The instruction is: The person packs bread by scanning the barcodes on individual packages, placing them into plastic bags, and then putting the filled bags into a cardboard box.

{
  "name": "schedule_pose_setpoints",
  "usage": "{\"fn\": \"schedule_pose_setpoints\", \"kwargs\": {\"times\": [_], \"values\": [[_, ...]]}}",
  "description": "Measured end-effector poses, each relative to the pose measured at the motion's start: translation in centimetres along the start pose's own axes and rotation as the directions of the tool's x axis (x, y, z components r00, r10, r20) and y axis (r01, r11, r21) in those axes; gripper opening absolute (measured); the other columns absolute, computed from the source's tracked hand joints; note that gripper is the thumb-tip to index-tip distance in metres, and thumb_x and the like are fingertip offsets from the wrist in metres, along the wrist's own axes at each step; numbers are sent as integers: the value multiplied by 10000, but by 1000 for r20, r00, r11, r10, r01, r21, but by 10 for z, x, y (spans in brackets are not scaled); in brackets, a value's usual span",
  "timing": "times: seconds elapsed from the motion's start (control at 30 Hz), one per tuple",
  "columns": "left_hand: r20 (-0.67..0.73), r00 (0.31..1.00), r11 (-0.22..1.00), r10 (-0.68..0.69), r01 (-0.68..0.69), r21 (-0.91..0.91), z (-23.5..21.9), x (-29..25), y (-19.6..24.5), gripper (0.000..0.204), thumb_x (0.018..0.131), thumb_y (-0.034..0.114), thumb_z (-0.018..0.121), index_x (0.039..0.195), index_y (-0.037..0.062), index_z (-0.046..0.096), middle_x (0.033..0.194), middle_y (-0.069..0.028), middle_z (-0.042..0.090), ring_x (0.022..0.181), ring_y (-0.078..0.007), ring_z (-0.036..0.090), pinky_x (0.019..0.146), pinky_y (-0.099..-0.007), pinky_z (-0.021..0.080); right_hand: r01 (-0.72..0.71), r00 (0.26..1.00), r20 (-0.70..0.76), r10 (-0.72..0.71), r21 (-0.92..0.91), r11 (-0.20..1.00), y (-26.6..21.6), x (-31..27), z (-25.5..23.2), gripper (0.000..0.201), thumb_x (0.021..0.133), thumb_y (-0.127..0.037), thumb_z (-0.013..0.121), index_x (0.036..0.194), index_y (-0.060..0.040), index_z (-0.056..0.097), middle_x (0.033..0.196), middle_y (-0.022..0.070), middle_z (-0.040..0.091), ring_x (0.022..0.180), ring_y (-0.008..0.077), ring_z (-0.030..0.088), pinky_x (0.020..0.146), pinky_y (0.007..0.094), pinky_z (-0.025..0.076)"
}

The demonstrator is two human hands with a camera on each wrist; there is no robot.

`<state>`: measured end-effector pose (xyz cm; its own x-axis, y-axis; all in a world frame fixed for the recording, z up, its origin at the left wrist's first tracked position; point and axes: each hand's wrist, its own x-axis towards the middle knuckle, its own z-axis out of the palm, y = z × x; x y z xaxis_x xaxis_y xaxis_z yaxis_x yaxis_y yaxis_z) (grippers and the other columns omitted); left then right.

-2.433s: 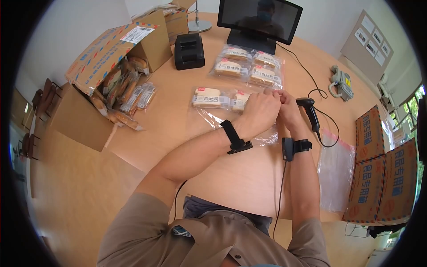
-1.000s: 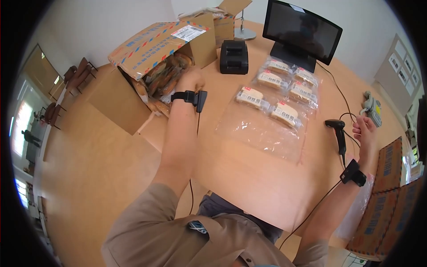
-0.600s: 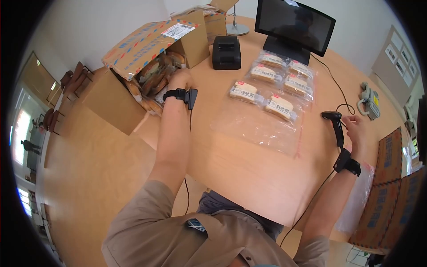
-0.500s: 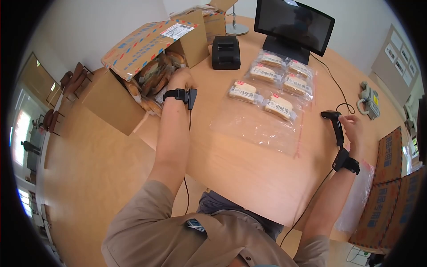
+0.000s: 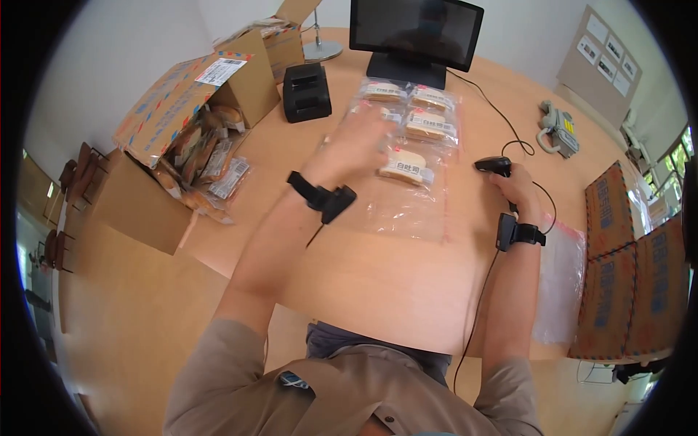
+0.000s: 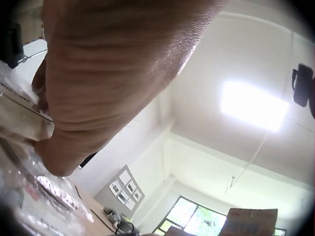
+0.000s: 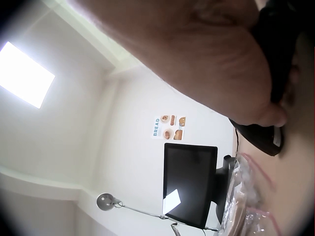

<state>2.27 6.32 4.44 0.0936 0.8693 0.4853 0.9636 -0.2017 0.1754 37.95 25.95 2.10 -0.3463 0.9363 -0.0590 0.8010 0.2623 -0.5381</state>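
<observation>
Looking down from the head view, your left hand (image 5: pixel 356 142) reaches over the clear bag (image 5: pixel 396 200) at 12 o'clock on the table (image 5: pixel 378 276), blurred, beside a bread pack (image 5: pixel 404 168); whether its fingers pinch anything you cannot tell from here. Your right hand (image 5: pixel 515 187) at 2 o'clock is curled round the scanner (image 5: pixel 493 166), whose cable (image 5: pixel 518 142) loops toward 1 o'clock. A second bag of packs (image 5: pixel 411 112) lies just beyond, before the monitor (image 5: pixel 414 33); the printer (image 5: pixel 307 91) sits at 11 o'clock and the open box (image 5: pixel 182 138) spilling packs at 10 o'clock. From the left wrist, your fingers (image 6: pixel 47 147) touch a wrapped pack (image 6: pixel 19 118) at 9 o'clock; the grip itself stays unclear. From the right wrist, your palm (image 7: pixel 211 64) wraps tight on the black scanner (image 7: pixel 268 140) at 3 o'clock, monitor (image 7: pixel 189 184) at 6 o'clock.
</observation>
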Motion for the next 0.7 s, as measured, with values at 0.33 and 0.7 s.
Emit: {"fn": "schedule_pose_setpoints", "kwargs": {"times": [0.33, 0.7], "values": [[211, 977, 985, -26, 61, -161, 34, 4, 28, 777, 748, 332, 975, 1447, 159, 683, 1312, -157, 561, 1286, -354, 532, 1105, -434, 472, 27, 994, 78, -74, 478, 878, -52, -38, -27, 204, 943, -186, 774, 999, 5, 727, 788, 24, 670, 637, 117, 656, 572, 296, 561], [401, 913, 928, -72, 209, -309, 24, -3, -14, 848, 753, 467, 968, 1491, 164, 681, 1369, -245, 661, 1319, -432, 569, 1128, -488, 458, 172, 913, 262, -313, 449, 877, -122, -73, -24, 259, 982, -224, 789, 1051, 19, 734, 833, 39, 729, 659, 97, 658, 597, 266, 544]]}}
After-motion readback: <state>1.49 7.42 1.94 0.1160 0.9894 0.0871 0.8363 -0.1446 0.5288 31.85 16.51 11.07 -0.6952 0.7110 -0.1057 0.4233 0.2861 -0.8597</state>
